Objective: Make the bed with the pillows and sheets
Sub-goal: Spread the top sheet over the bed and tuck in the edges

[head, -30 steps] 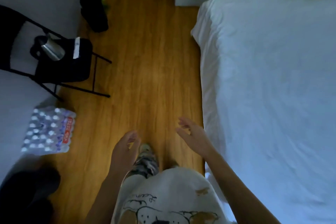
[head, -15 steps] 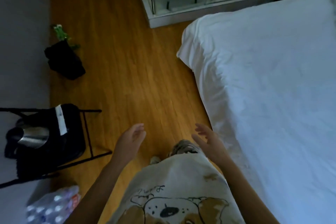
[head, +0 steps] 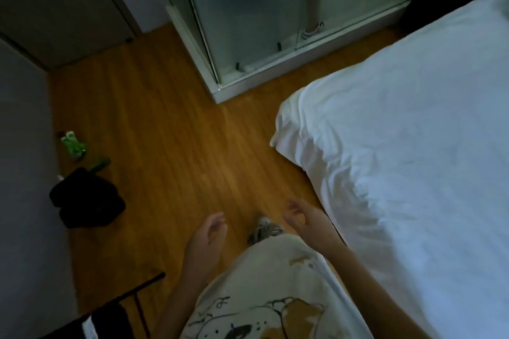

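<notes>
The bed (head: 399,146) fills the right side, covered by a white sheet with light wrinkles; its near corner hangs over the wooden floor. No pillow is in view. My left hand (head: 205,239) hovers over the floor in front of my body, fingers loosely curled and holding nothing. My right hand (head: 308,221) is raised beside the bed's edge, fingers relaxed, holding nothing and apart from the sheet.
A glass-fronted cabinet or door (head: 248,22) stands at the foot of the bed. A black bag (head: 85,198) and a green item (head: 73,144) lie by the left wall. A black folding chair (head: 115,314) sits at the bottom left. Wooden floor (head: 179,146) lies between.
I have walked forward along the bed toward its corner. The chair and bag slid down and left in view, and the water bottle pack dropped out of sight. Both hands stay empty.
</notes>
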### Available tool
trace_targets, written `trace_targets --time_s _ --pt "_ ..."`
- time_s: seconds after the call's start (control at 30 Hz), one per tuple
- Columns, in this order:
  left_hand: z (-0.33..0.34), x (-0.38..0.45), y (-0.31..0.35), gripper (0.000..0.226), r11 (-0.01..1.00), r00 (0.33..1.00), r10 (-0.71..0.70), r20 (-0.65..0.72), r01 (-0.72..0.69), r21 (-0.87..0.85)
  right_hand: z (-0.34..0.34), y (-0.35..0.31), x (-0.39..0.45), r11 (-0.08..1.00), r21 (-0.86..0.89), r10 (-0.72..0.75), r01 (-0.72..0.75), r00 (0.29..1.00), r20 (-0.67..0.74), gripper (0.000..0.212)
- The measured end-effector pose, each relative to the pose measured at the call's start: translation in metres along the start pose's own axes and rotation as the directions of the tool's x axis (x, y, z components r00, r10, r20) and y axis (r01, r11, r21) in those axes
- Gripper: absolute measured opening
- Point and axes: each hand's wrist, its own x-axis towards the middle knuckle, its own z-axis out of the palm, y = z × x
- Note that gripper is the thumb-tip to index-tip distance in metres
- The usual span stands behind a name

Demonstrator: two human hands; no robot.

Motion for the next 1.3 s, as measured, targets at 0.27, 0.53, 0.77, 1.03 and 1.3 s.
trace_targets --time_s 0.27,0.53,0.77,1.03,1.3 --pt "-0.094 0.189 0.084 0.029 0.999 0.995 -0.014 -0.095 0.011 -0.036 -0.073 -0.119 0.185 0.998 0.012 -0.066 0.067 0.996 -0.060 0.046" --pt "-0.143 0.431 0.154 0.033 0.984 0.978 0.035 0.208 -0.070 0.165 -0.115 -0.154 0.338 0.973 0.121 0.215 -0.194 0.958 -0.191 0.046" --pt "-0.124 0.611 0.320 0.028 0.817 0.780 0.223 0.585 -0.477 0.323 -0.164 -0.186 0.411 0.809 0.501 0.510 -0.308 0.791 -0.339 0.041" --pt "-0.022 0.753 0.470 0.022 0.778 0.701 0.255 0.666 -0.557 0.289 -0.268 -0.138 0.516 0.658 0.669 0.697 -0.345 0.615 -0.368 0.040" --pt "0.110 0.828 0.616 0.025 0.779 0.627 0.244 0.740 -0.581 0.235 -0.447 -0.074 0.622 0.703 0.630 0.671 -0.330 0.602 -0.432 0.046"
